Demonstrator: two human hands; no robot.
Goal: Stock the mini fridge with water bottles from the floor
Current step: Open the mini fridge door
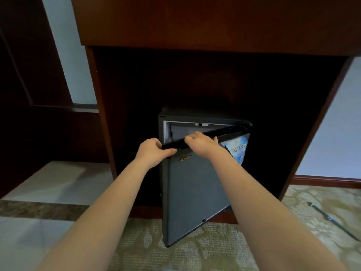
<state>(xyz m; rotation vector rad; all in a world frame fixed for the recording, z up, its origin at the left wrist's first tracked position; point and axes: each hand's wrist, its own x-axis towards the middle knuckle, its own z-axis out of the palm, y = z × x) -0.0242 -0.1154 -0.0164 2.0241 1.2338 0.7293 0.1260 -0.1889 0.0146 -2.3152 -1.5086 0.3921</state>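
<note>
A dark grey mini fridge (166, 122) stands inside a wooden cabinet recess. Its door (193, 194) is swung partly open, hinged on the right. My left hand (152, 151) grips the door's top left corner. My right hand (201, 142) holds the door's top edge a little further right. Through the gap I see the pale fridge interior (181, 130). A blue and white sticker (237, 148) shows on the inner side of the door. No water bottle is in view.
The dark wooden cabinet (195, 26) overhangs the fridge, with side panels left (101, 114) and right (312, 133). Patterned carpet (175, 247) lies in front, pale tile (48, 182) to the left. A thin dark cable (332, 220) lies on the carpet at the right.
</note>
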